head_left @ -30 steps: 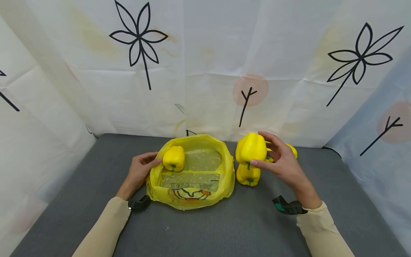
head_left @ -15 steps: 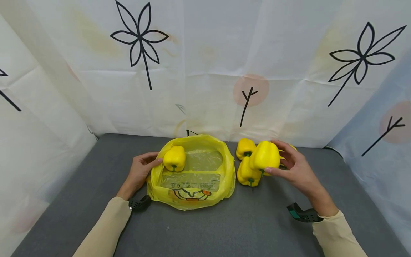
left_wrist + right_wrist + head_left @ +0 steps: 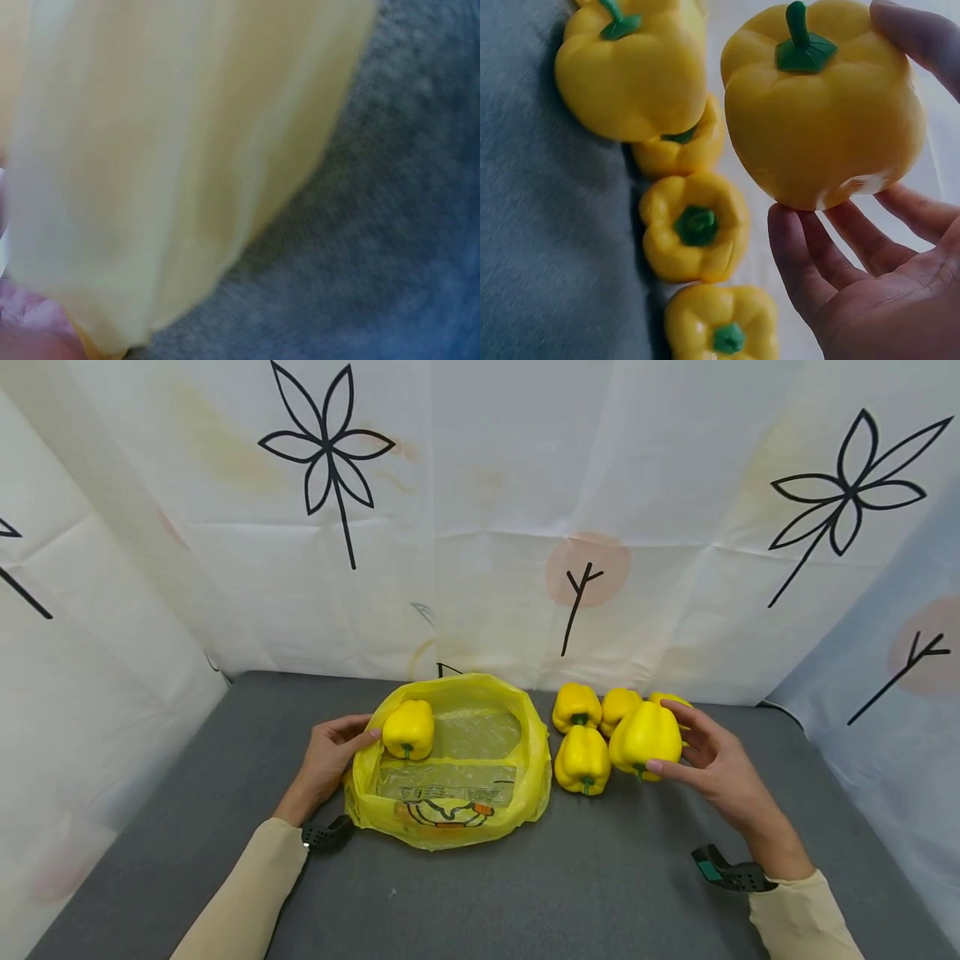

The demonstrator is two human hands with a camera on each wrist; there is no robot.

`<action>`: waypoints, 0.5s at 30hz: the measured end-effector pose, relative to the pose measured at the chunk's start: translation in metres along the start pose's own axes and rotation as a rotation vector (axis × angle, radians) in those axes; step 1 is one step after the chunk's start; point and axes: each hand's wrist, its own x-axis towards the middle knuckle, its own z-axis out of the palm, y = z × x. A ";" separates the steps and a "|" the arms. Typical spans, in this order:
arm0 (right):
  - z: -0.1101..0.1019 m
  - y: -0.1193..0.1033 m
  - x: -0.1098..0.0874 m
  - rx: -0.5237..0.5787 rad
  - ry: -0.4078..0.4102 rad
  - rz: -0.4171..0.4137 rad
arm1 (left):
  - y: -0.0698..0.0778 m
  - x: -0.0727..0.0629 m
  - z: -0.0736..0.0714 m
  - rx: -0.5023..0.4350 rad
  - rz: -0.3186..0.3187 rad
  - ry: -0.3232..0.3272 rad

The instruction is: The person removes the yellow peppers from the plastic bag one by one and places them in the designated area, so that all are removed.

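Note:
My left hand (image 3: 327,762) pinches the left rim of an open yellow plastic bag (image 3: 450,837), thumb over the edge. Inside the bag, against its left wall, sits a yellow bell pepper (image 3: 407,729). The left wrist view is mostly filled by the bag's blurred side (image 3: 187,150). In my right hand (image 3: 723,768) is another yellow bell pepper (image 3: 645,739), gripped between thumb and fingertips with its green stem toward me. The right wrist view shows the fingers under this held pepper (image 3: 821,112), and the thumb on its other side.
Right of the bag stands a front pepper (image 3: 582,762). Behind it, along the back edge, are a left pepper (image 3: 577,706), a middle one (image 3: 619,703) and a partly hidden one (image 3: 670,698). The dark grey table (image 3: 480,902) meets a patterned white curtain (image 3: 487,610).
My right hand has carried the held pepper to the right and down, away from the bag, uncovering the peppers behind it. The left hand and bag stay in place.

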 end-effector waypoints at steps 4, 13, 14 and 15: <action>-0.002 0.004 -0.003 -0.009 -0.001 0.037 | 0.000 0.000 0.000 0.002 -0.009 0.003; -0.008 0.014 -0.006 -0.051 -0.049 0.116 | 0.001 0.000 0.000 -0.009 -0.005 0.002; -0.009 0.015 -0.006 -0.056 -0.055 0.125 | 0.001 0.000 0.000 -0.010 -0.005 0.002; -0.009 0.016 -0.007 -0.061 -0.062 0.132 | 0.001 0.000 0.000 -0.011 -0.004 0.001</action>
